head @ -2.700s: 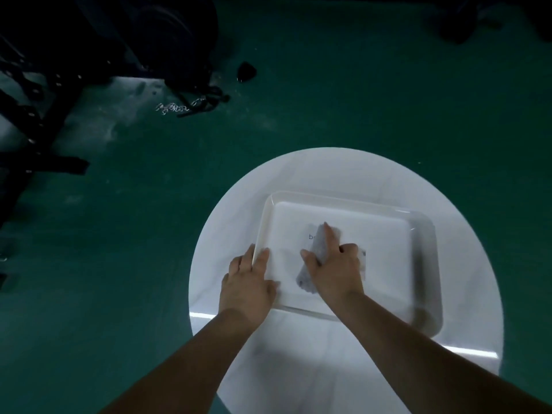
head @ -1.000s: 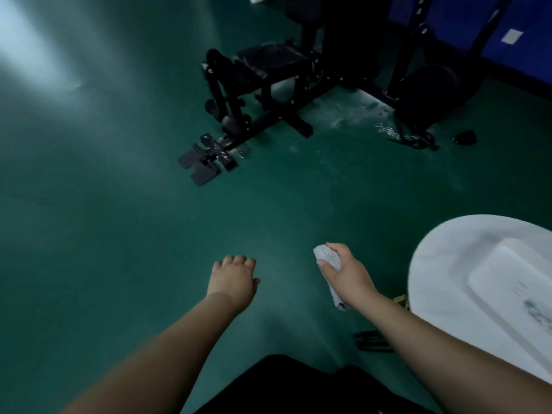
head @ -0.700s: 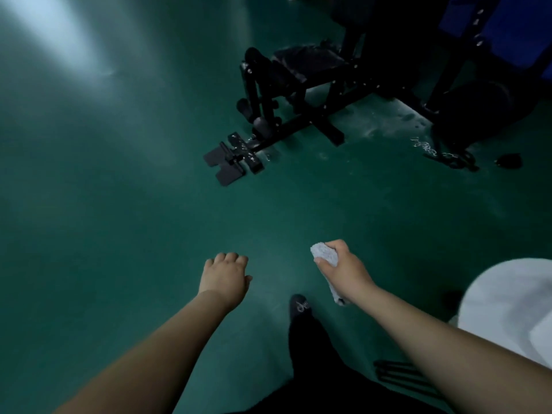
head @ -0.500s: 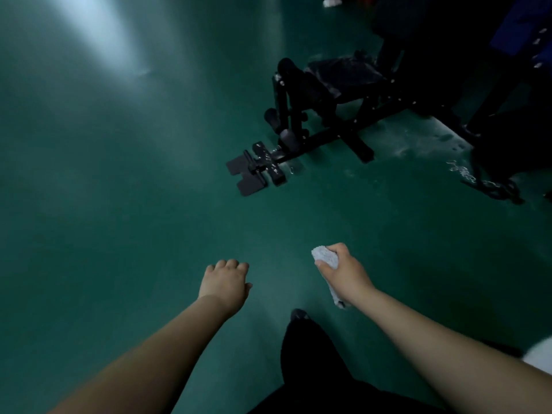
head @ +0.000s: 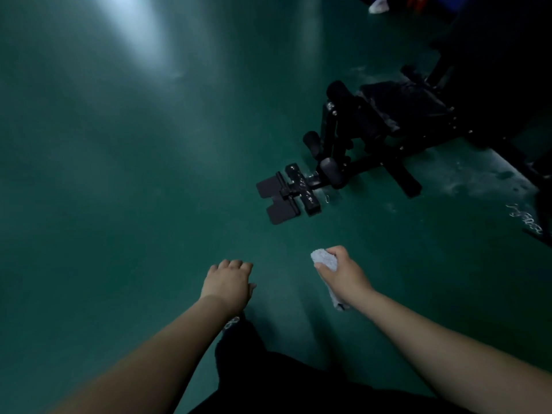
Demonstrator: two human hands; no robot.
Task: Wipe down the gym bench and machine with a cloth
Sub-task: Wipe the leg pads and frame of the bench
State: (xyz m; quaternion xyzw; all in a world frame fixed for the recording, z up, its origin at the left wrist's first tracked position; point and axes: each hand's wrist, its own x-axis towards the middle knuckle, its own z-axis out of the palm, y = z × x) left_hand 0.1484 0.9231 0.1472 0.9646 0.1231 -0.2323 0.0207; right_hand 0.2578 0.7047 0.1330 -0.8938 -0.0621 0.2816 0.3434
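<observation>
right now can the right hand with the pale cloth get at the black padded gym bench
Probably not yet. The right hand gripping the pale cloth is well short of the black padded gym bench; only bare green floor lies between.

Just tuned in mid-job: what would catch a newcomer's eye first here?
The pale cloth bunched in the right hand, low and centre-right, stands out against the dark green floor. Beyond it, upper right, the black bench stands on the floor with its footplates nearest. The left hand holds nothing, and a bright glare streaks the floor top left.
</observation>
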